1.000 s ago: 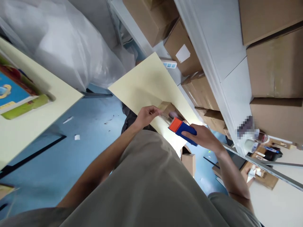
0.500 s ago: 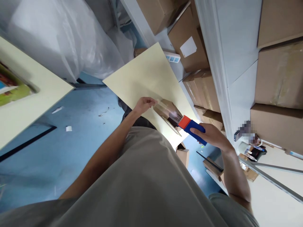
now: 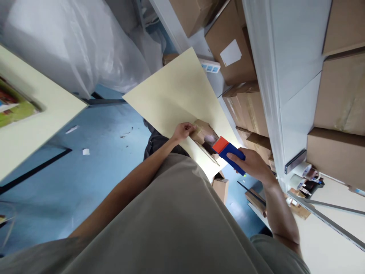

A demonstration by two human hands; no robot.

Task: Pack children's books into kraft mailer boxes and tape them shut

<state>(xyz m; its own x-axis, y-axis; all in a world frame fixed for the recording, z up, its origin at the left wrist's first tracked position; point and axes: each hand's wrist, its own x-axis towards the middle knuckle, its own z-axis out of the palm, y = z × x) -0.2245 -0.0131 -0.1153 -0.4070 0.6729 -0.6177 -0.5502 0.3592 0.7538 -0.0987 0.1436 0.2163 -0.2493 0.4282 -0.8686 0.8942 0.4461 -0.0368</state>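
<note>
No readable text or numbers, white label on cardboard box included

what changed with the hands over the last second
The right hand has drawn the tape dispenser farther from the left hand, which then moved closer to the small cardboard box. The right hand's grip on the dispenser stayed.
</note>
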